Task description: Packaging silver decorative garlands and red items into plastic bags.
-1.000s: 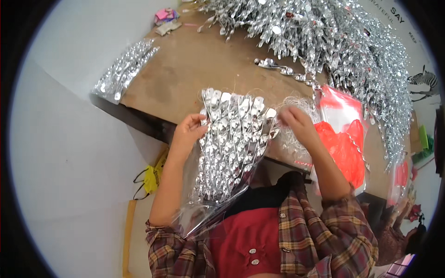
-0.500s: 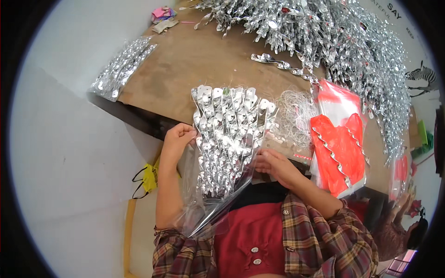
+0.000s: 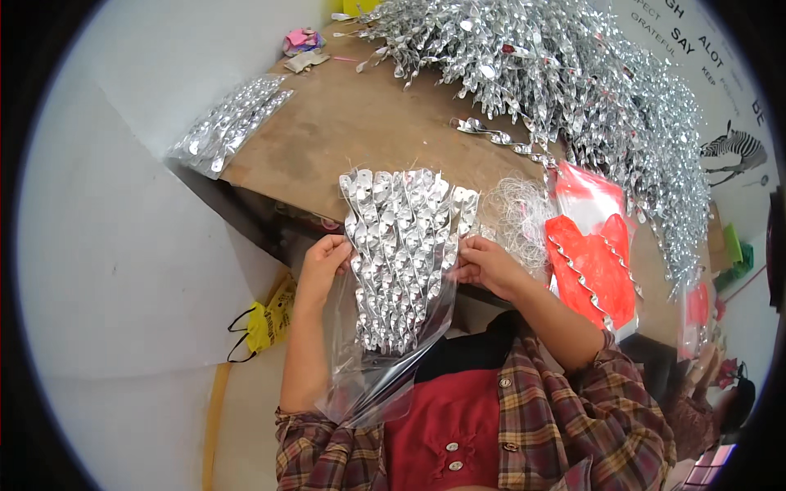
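A bundle of shiny silver twisted foil strips [image 3: 397,254] lies fanned out in front of me, its lower part inside a clear plastic bag [image 3: 385,389]. At the bundle's left edge, my left hand [image 3: 322,268] pinches the bag's rim between thumb and fingers. Opposite it, my right hand [image 3: 485,266] grips the bag at the right edge, beside the outermost strip. The strips' wide upper ends stick out over the table edge, while the bag's slack end hangs toward my lap.
On the brown table [image 3: 319,147] a large heap of silver strips [image 3: 557,82] fills the far right. Filled bags [image 3: 233,127] lie at the left corner. Tangled thread [image 3: 517,217] and red plastic packaging [image 3: 585,266] sit at right. A yellow bag [image 3: 266,327] hangs below. Another person [image 3: 700,409] is at far right.
My right hand has moved up along the bag's right edge and now grips higher. The bundle's rightmost strips have drawn in closer to the others. My view has shifted slightly.
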A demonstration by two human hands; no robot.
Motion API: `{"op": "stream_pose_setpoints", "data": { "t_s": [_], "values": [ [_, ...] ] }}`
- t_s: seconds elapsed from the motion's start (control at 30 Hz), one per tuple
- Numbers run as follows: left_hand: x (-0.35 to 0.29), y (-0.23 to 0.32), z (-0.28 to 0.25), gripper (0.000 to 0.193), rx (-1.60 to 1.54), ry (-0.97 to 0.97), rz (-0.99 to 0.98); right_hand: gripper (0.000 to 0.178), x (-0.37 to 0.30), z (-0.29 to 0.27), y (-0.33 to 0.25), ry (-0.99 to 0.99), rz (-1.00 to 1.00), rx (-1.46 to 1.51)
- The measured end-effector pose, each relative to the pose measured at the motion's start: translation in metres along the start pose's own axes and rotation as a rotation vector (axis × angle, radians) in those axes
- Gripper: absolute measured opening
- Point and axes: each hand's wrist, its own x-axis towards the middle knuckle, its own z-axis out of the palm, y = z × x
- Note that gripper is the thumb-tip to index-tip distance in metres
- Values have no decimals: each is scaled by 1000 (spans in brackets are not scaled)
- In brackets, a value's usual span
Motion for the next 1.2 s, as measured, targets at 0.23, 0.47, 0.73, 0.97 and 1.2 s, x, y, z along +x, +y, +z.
{"op": "stream_pose_setpoints", "data": {
  "t_s": [0.23, 0.47, 0.73, 0.97, 1.2],
  "values": [
    [4, -1, 0, 7, 2, -31, 64, 12, -7, 9, -2, 95, -29, -20],
    [-7, 14, 1, 6, -46, 11, 118, 10, -32, 24, -14, 108, -477, -345],
    [-44, 155, 42, 13, -98, 48, 491, 10, -96, 33, -121, 200, -1041, -547],
    [-14, 273, 89, 17, 65, 104, 710, 11, -96, 22, -243, 185, -1256, -562],
    [33, 251, 97, 15, 113, 136, 642, 10, -62, -9, -251, 407, -1212, -719]
  ]
}}
